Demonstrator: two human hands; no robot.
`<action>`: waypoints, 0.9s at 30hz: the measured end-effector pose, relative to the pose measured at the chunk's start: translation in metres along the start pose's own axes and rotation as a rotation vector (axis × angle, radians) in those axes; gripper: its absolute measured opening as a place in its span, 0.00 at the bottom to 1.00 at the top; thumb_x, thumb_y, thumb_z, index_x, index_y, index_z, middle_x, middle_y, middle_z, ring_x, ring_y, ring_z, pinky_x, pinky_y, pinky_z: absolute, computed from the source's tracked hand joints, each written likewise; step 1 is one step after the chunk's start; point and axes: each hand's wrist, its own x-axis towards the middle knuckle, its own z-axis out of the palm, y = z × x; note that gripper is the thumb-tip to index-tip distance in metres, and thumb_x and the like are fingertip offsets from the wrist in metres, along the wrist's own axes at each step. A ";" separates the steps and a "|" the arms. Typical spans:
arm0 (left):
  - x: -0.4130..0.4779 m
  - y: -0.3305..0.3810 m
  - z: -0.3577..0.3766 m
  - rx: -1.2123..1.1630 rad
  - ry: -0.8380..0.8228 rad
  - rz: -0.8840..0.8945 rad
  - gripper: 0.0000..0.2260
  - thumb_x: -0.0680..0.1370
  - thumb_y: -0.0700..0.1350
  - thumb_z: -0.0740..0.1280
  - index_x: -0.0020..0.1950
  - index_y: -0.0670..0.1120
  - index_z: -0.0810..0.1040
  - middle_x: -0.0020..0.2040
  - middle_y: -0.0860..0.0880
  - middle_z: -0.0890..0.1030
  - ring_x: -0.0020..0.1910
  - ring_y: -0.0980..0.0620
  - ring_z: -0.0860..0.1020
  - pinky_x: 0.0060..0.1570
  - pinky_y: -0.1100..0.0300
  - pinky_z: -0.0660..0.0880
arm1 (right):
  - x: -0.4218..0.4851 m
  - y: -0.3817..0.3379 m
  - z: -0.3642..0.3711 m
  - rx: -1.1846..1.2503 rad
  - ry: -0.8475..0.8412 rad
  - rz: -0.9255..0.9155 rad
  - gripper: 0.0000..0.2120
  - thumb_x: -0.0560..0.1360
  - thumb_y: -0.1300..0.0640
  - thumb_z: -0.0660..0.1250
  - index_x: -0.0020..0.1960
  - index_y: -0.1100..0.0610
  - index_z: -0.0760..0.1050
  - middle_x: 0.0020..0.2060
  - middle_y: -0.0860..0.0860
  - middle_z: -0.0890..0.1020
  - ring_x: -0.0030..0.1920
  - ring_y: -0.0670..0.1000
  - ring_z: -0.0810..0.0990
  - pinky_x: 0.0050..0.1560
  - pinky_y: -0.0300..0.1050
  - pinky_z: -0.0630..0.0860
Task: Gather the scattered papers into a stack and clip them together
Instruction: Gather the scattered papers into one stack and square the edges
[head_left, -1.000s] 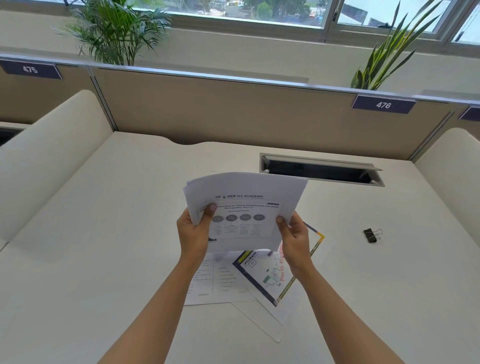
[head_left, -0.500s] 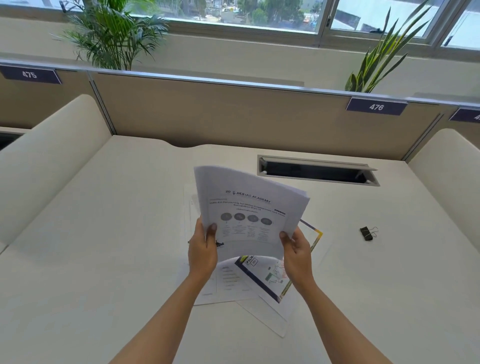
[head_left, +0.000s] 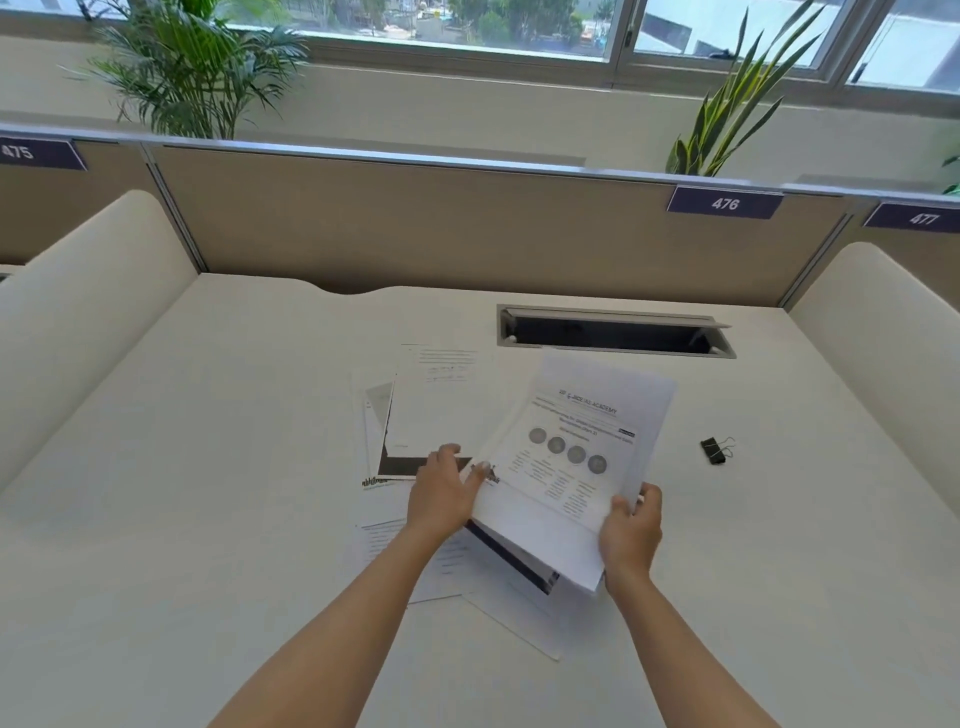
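Observation:
A stack of white printed papers (head_left: 576, 457), its top sheet showing four grey circles, tilts to the right above the desk. My right hand (head_left: 631, 535) grips its lower right corner. My left hand (head_left: 444, 493) lies against the stack's left edge with the fingers spread; whether it grips is unclear. More loose sheets (head_left: 431, 410) lie scattered on the white desk (head_left: 208, 519) to the left of and under the stack, one with a dark border. A black binder clip (head_left: 716, 450) rests on the desk to the right, apart from both hands.
A recessed cable tray (head_left: 613, 332) is open in the desk behind the papers. Padded side dividers (head_left: 78, 306) flank the desk, and a tan back panel (head_left: 467, 228) labelled 476 closes the far side. Plants stand beyond it.
The held stack has dropped lower and swung to the right. My left hand has slipped from gripping its bottom edge to resting at its left side, uncovering more sheets on the desk.

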 end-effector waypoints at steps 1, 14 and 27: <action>-0.003 -0.004 0.005 0.065 -0.001 -0.021 0.28 0.78 0.61 0.60 0.71 0.45 0.63 0.68 0.44 0.69 0.65 0.44 0.68 0.60 0.49 0.70 | 0.003 0.003 -0.003 -0.013 0.018 0.014 0.06 0.80 0.63 0.56 0.52 0.53 0.67 0.49 0.55 0.78 0.44 0.56 0.77 0.37 0.43 0.69; -0.025 -0.012 0.031 0.280 -0.103 -0.099 0.47 0.67 0.64 0.71 0.74 0.43 0.51 0.68 0.43 0.61 0.63 0.39 0.63 0.57 0.51 0.69 | 0.005 0.029 -0.023 -0.121 -0.005 0.134 0.09 0.80 0.62 0.56 0.60 0.54 0.67 0.55 0.59 0.79 0.47 0.58 0.76 0.45 0.47 0.70; -0.027 -0.020 0.027 0.487 -0.082 0.086 0.31 0.70 0.65 0.67 0.66 0.48 0.68 0.64 0.51 0.69 0.61 0.47 0.67 0.53 0.54 0.71 | -0.002 0.007 0.011 -0.361 -0.057 0.220 0.29 0.71 0.61 0.69 0.68 0.64 0.60 0.67 0.63 0.64 0.66 0.66 0.64 0.62 0.60 0.70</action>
